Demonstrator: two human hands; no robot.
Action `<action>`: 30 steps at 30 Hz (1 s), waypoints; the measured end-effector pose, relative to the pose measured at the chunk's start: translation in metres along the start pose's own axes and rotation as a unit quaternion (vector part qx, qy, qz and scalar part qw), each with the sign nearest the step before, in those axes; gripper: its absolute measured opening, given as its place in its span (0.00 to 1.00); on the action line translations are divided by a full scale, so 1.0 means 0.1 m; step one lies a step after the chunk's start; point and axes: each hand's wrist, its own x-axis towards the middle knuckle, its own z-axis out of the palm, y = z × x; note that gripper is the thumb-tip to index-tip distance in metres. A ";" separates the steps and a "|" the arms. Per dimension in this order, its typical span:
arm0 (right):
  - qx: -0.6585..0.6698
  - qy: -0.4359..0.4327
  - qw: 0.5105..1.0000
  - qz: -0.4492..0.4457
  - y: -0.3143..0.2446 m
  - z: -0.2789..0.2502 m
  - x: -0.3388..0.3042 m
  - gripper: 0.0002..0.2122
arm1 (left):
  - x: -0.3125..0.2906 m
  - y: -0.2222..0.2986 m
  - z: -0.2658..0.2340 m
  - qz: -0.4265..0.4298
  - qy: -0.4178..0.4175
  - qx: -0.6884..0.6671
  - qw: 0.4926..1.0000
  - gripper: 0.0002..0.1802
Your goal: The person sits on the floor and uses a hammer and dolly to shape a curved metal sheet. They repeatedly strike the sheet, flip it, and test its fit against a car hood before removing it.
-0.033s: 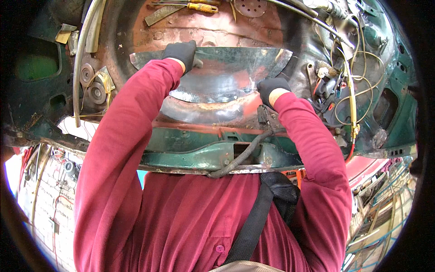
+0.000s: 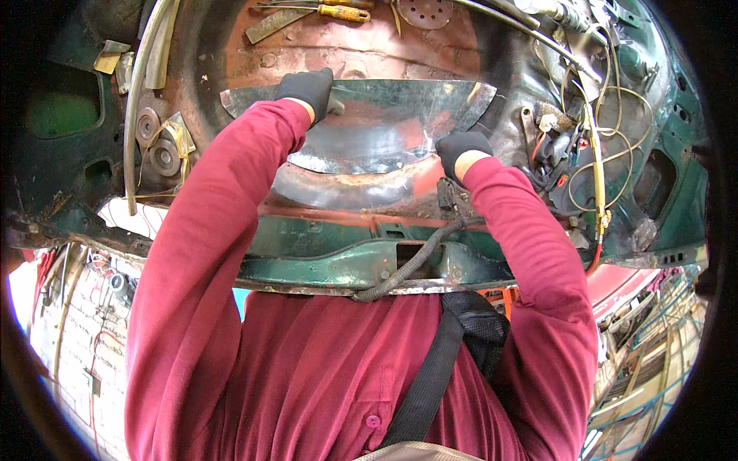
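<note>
A shiny, curved piece of sheet metal (image 2: pixel 377 127) lies across the near part of a round reddish well (image 2: pixel 369 58) in a green car body. My left hand (image 2: pixel 309 91), in a black glove, is closed on the sheet's upper edge, left of its middle. Lower down at the right end, my right hand (image 2: pixel 461 147), gloved too, has its fingers curled around the sheet's edge; its fingertips are partly hidden. Below the sheet's lower edge shows a bare, curved metal strip (image 2: pixel 338 188) of the well.
A yellow-handled screwdriver (image 2: pixel 344 13), a flat metal bar (image 2: pixel 278 24) and a sanding disc (image 2: pixel 424 11) lie in the far part. Round discs (image 2: pixel 164 157) sit at left. Cables and a hose (image 2: pixel 596 154) run along the right. A corrugated conduit (image 2: pixel 415 261) crosses the green near sill (image 2: pixel 323 257).
</note>
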 end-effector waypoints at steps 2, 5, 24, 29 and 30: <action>-0.029 -0.003 0.999 -0.018 -0.08 -0.02 -0.01 0.11 | 0.00 0.00 0.01 -0.001 0.002 -0.009 1.000 0.35; -0.070 0.025 0.995 -0.063 -0.11 -0.14 -0.01 0.11 | 0.05 0.04 -0.07 -0.008 -0.017 0.000 1.000 0.35; -0.024 0.083 0.996 0.022 0.64 -0.23 -0.16 0.11 | 0.06 -0.03 -0.03 0.004 0.002 0.007 1.000 0.37; -0.032 0.092 0.995 0.028 0.62 -0.15 -0.12 0.11 | 0.05 -0.03 -0.04 0.011 0.000 0.008 1.000 0.37; -0.030 0.093 0.995 0.027 0.62 -0.17 -0.13 0.11 | 0.05 -0.03 -0.04 0.012 -0.002 0.007 1.000 0.36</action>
